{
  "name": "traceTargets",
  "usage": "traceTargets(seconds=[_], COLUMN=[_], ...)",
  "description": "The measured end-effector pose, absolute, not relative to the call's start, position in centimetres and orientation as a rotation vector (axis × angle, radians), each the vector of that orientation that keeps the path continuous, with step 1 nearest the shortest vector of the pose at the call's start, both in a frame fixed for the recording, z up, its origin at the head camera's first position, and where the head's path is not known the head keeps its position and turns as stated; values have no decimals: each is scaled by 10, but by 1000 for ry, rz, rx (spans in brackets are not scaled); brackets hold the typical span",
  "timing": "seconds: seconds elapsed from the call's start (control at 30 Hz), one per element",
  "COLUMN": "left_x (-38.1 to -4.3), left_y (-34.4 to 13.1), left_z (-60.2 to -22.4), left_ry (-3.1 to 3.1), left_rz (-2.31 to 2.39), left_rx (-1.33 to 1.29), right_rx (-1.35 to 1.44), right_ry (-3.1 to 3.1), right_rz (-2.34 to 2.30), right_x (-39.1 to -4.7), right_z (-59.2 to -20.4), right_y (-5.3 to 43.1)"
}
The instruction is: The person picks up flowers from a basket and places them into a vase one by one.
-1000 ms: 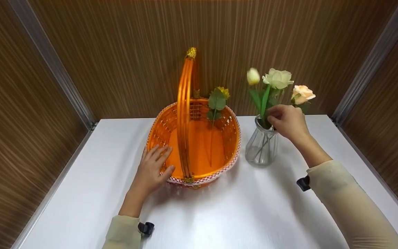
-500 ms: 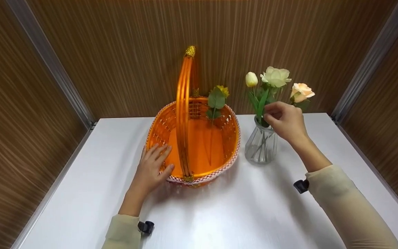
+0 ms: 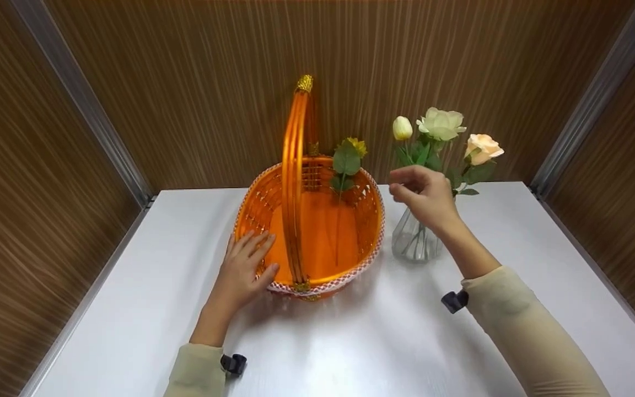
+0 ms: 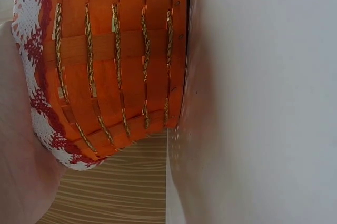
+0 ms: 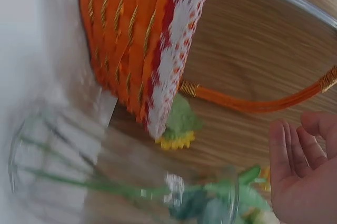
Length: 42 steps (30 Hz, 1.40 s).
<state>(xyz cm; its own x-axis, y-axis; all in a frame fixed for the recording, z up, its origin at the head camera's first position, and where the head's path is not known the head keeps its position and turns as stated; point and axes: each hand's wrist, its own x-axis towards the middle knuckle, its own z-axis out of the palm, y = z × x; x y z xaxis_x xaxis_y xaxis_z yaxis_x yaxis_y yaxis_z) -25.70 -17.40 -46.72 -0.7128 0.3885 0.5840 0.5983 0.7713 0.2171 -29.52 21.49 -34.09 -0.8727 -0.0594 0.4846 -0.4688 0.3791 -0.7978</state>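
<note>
My left hand (image 3: pixel 243 267) rests with spread fingers over the left front rim of an orange woven basket (image 3: pixel 323 231); in the left wrist view the palm (image 4: pixel 21 155) lies against its lace trim (image 4: pixel 39 98). My right hand (image 3: pixel 425 196) hovers before the neck of a clear glass vase (image 3: pixel 414 242), fingers loosely bent and nothing between them. From the vase rise a white tulip (image 3: pixel 402 128), a large cream flower (image 3: pixel 441 124) and a peach rose (image 3: pixel 483 149). Inside the basket leans a stem with green leaves (image 3: pixel 346 160) and a yellow flower (image 3: pixel 358 145).
The basket's tall orange handle (image 3: pixel 294 182) arches over its middle. Both basket and vase stand on a white table (image 3: pixel 361 347), near the wood-grain back wall (image 3: pixel 202 99). Metal corner posts (image 3: pixel 97 110) edge the side panels.
My right hand has moved left from the flower stems to the front of the vase neck. The tulip has settled slightly lower. My left hand stays on the basket rim.
</note>
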Motion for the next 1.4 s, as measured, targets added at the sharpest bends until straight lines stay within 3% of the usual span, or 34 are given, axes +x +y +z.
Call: traceTargets(seconds=[0.83, 1.4], left_x=[-257, -256], left_y=[-174, -174], left_z=[-467, -466], left_ry=[-2482, -2484], left_rz=[-526, -538], left_rx=[-724, -724], right_rx=[397, 120], right_ry=[-2122, -1997], right_rz=[2144, 2660], right_x=[-309, -321], right_z=[-367, -390], right_y=[161, 150])
